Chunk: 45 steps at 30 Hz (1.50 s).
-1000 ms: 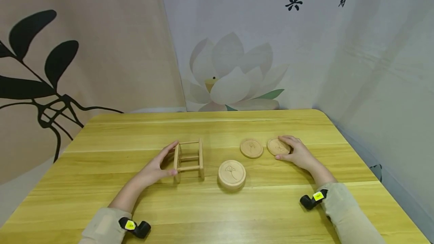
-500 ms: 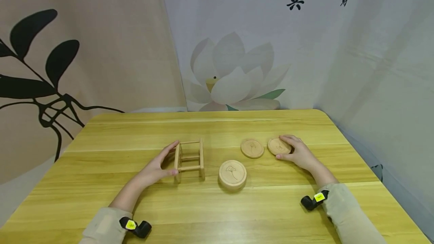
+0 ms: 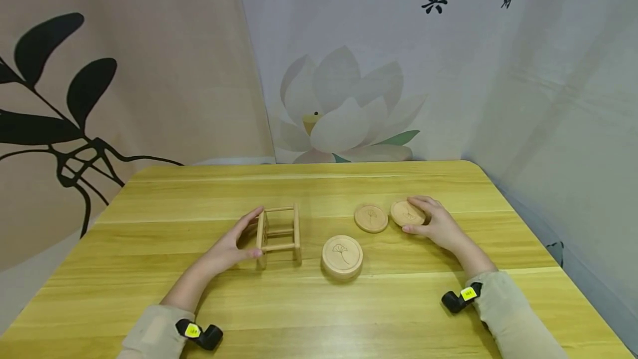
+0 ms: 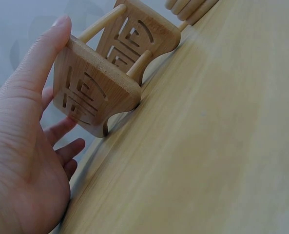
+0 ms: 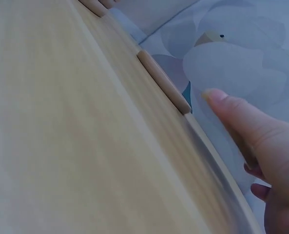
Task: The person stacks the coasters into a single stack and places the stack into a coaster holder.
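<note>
My left hand point(image 3: 229, 247) holds the near side of a small wooden coaster rack point(image 3: 294, 237), thumb at one edge and fingers at the other. In the left wrist view the rack point(image 4: 98, 87) shows cut-out end panels joined by dowels. To the right, my right hand point(image 3: 438, 226) pinches a round wooden coaster point(image 3: 405, 213) by its rim; the right wrist view shows this coaster point(image 5: 239, 144) edge-on, raised off the table. Another coaster point(image 3: 371, 219) lies flat just left of it. Nearer me stands a stack of coasters point(image 3: 341, 257), its top engraved with a ginkgo leaf.
Everything stands on a wood-grain table point(image 3: 279, 314) with rounded far corners. Behind it hangs a curtain point(image 3: 344, 26) printed with a lotus and dark leaves. Black wrist cameras point(image 3: 199, 335) sit on both sleeves.
My right hand has shifted slightly left and up with the coaster, which now tilts a little and comes nearer to the flat one. My left hand and the rack stay put.
</note>
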### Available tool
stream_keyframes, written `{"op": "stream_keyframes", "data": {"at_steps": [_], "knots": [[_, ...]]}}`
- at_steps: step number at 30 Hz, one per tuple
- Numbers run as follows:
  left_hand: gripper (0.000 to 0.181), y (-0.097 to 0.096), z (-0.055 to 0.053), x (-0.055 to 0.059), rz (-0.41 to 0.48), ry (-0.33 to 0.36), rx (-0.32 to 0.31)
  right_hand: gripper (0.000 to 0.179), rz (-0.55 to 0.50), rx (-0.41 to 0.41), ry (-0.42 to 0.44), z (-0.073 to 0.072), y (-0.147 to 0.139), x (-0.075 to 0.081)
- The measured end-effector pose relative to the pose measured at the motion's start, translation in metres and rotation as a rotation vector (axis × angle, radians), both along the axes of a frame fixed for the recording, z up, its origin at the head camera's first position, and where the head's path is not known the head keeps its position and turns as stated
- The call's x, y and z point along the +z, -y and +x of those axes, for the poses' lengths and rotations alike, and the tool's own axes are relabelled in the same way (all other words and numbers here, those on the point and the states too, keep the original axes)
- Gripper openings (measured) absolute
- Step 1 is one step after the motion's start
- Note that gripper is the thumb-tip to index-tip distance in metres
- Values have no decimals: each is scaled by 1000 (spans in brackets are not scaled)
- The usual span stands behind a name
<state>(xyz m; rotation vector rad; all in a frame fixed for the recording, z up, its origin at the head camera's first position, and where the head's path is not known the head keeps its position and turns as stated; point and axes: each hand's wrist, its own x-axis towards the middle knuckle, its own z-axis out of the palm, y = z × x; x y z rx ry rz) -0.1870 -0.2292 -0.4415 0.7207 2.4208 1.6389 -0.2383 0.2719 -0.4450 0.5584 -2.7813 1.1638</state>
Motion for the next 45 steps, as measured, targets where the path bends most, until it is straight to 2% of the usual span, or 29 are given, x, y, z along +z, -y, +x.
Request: {"op": "stream_keyframes", "data": {"at_steps": [15, 23, 34, 45], "knots": [[93, 0, 0, 1, -3, -1, 1, 79, -35, 33, -31, 8, 20, 12], [92, 1, 0, 1, 3, -4, -4, 79, -48, 81, -56, 14, 36, 22], [93, 0, 0, 1, 4, 3, -4, 80, -57, 132, -88, 24, 56, 27], [94, 0, 0, 1, 3, 7, -2, 79, -82, 171, -80, 35, 75, 31]]}}
